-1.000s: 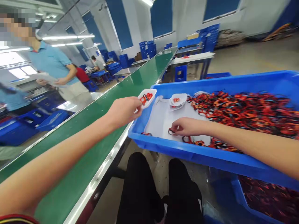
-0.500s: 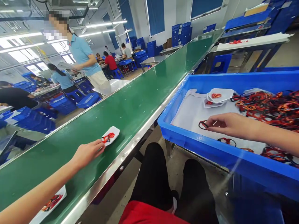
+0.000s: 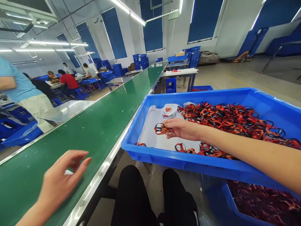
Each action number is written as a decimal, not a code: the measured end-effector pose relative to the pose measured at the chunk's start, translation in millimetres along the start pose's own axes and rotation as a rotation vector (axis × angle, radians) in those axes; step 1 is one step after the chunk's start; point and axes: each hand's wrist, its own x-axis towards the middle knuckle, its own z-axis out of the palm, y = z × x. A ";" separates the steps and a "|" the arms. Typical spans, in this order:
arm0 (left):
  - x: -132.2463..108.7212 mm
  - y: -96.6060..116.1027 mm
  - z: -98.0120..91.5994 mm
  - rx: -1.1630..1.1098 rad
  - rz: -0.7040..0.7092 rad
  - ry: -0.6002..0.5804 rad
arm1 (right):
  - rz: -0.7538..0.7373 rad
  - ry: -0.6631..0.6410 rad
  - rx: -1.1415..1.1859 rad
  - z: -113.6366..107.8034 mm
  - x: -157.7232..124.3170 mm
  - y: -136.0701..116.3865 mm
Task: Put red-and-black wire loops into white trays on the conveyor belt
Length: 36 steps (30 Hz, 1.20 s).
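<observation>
Over the green conveyor belt [image 3: 101, 116], my left hand [image 3: 61, 179] is raised with thumb and fingers apart; a bit of something white shows behind it, mostly hidden. My right hand [image 3: 180, 128] is inside the blue tray [image 3: 164, 157], pinching a red and black ring-shaped band [image 3: 160, 129] above the white lining. Just behind that hand sit stacked white dishes [image 3: 169, 110] with a small red-orange piece on top. A large heap of red and black bands [image 3: 225, 116] fills the tray's middle and right, with a few loose ones along the front edge.
A second blue bin [image 3: 235, 201] of bands is below the tray at the lower right. The belt's metal rail [image 3: 100, 174] runs between my hands. A person in a light blue shirt [image 3: 21, 81] stands across the belt; others sit farther back.
The view has swung right. My left hand has let go of the white dish with red bands and opened. In my right hand, the band is now lifted off the lining.
</observation>
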 end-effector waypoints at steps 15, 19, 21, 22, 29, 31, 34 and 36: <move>100.2 139.6 130.1 -0.743 0.106 -0.657 | 0.007 -0.118 0.112 1.3 0.7 -1.1; 100.7 136.2 134.0 -0.856 -0.160 -0.710 | 0.035 -0.100 0.093 2.6 1.2 -1.1; 101.1 134.5 135.8 -0.885 -0.248 -0.700 | 0.037 -0.069 0.067 2.6 1.5 -0.7; 101.3 133.5 136.7 -0.899 -0.281 -0.697 | 0.036 -0.054 0.053 2.7 1.5 -0.4; 102.3 128.5 139.2 -0.921 -0.350 -0.741 | 0.036 -0.008 -0.009 3.8 1.2 0.3; 103.0 128.5 138.9 -0.922 -0.364 -0.769 | 0.041 -0.002 -0.018 4.4 1.1 0.0; 104.3 128.5 138.7 -0.926 -0.385 -0.809 | 0.060 0.002 -0.023 4.9 1.0 -0.4; 105.1 128.0 139.1 -0.932 -0.396 -0.827 | 0.075 0.009 -0.030 5.0 0.8 -0.7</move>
